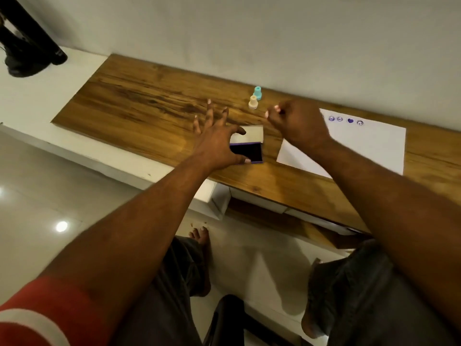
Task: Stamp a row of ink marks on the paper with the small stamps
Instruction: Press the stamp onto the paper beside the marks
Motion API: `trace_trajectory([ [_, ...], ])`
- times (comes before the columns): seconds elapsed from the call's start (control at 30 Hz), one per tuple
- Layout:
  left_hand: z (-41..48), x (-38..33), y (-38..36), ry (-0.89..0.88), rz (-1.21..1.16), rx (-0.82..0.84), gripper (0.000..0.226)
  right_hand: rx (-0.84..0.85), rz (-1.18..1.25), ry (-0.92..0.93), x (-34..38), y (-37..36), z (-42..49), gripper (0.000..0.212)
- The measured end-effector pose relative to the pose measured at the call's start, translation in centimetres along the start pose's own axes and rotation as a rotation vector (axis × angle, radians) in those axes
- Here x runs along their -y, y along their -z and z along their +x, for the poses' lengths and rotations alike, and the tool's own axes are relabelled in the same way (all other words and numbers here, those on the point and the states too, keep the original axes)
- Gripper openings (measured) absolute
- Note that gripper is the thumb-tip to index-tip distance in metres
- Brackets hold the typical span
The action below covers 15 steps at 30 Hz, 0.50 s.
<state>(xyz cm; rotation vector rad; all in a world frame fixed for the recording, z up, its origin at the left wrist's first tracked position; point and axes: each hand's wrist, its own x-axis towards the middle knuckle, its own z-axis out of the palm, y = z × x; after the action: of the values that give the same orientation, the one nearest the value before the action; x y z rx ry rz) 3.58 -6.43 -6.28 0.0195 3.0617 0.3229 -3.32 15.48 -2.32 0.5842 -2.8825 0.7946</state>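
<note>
The open ink pad (247,151) is steadied by the spread, flat left hand (214,143); the right hand (296,123) is curled near the paper (369,146), contents not discernible.

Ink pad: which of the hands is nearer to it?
Left. The left hand is spread over the open ink pad, thumb at its edge; the right hand is curled above the table, off to its right.

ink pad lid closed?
No, the ink pad lies open, its lid flipped back and the dark ink surface exposed beside the left hand.
</note>
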Motion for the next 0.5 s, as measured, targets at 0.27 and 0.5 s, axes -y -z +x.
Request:
trace_trajectory([
  [0.27, 3.1, -8.6, -0.9, -0.072, -0.091, -0.101, 0.07, -0.253, -0.102, -0.304, -12.2, 8.4, -0.5, 0.055],
  [0.5, 6.4, -18.7, -4.6, -0.269, -0.234, -0.148, 0.073, -0.21, -0.195, -0.391, -18.7, 9.5, -2.7, 0.055],
])
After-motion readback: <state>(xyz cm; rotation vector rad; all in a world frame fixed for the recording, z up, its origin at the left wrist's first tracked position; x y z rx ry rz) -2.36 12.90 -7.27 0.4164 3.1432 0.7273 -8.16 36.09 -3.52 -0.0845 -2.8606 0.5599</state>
